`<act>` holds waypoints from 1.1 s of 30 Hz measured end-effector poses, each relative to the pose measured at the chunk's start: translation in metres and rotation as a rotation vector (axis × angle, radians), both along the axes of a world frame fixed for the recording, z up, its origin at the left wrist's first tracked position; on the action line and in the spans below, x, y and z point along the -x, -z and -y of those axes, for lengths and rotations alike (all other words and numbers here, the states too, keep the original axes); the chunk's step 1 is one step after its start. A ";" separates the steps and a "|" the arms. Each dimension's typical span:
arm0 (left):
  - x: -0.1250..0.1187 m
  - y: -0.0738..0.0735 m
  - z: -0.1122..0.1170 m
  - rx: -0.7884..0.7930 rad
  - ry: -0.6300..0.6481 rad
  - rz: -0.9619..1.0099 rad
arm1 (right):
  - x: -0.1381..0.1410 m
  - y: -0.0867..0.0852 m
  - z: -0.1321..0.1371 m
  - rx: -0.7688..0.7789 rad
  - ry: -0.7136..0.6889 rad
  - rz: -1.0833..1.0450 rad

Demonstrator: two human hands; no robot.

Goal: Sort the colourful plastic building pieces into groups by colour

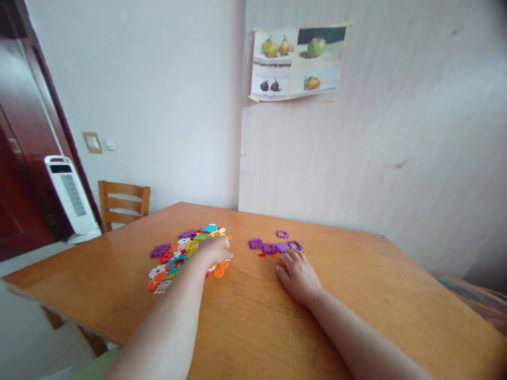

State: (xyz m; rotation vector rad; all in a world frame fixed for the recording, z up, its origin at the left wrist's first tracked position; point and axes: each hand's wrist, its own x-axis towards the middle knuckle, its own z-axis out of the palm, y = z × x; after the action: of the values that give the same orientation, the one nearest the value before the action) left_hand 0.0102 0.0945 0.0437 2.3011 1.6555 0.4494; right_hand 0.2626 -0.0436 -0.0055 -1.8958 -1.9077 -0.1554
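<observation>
My left hand [216, 250] reaches over a mixed pile of flat plastic gear-edged building pieces. Its thumb stands apart from the finger beside it; the other fingers are mostly hidden, and I see nothing held. In the pile are a purple piece [160, 250], a blue square piece [177, 263], orange round pieces [219, 272] and a white window-shaped piece [162, 287]. My right hand [300, 275] lies open, palm down on the table, fingertips beside an orange piece [277, 255] and a small group of purple pieces [270, 248]. Farther back lies a single purple frame piece [282, 234].
The wooden table [245, 327] reaches back to the wall. A wooden chair [124, 203] stands at its far left, with a white tower-shaped appliance [71, 195] near a dark red door [19, 158]. A fruit picture sheet [298, 62] hangs on the wall. Patterned fabric [475, 298] shows at right.
</observation>
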 end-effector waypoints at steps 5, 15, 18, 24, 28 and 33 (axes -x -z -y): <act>-0.002 -0.008 0.006 0.027 -0.014 -0.183 | 0.000 0.000 0.000 0.003 0.002 0.002; -0.005 -0.005 0.002 0.044 -0.022 -0.229 | 0.001 -0.002 0.001 0.013 0.001 -0.006; -0.004 -0.006 0.000 0.062 -0.041 -0.240 | 0.001 -0.002 0.002 0.009 0.003 -0.005; -0.007 -0.007 -0.002 0.102 -0.042 -0.281 | 0.001 -0.001 0.001 0.010 0.007 -0.010; -0.007 -0.006 -0.003 0.067 -0.059 -0.288 | 0.001 -0.001 0.000 0.008 0.004 -0.018; -0.005 -0.004 -0.006 0.078 -0.062 -0.283 | 0.002 -0.001 0.001 0.003 0.002 -0.023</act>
State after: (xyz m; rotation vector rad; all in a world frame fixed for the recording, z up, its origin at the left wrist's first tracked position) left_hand 0.0147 0.1004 0.0473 2.3473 1.8388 0.0695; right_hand 0.2610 -0.0443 -0.0044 -1.8934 -1.8918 -0.1302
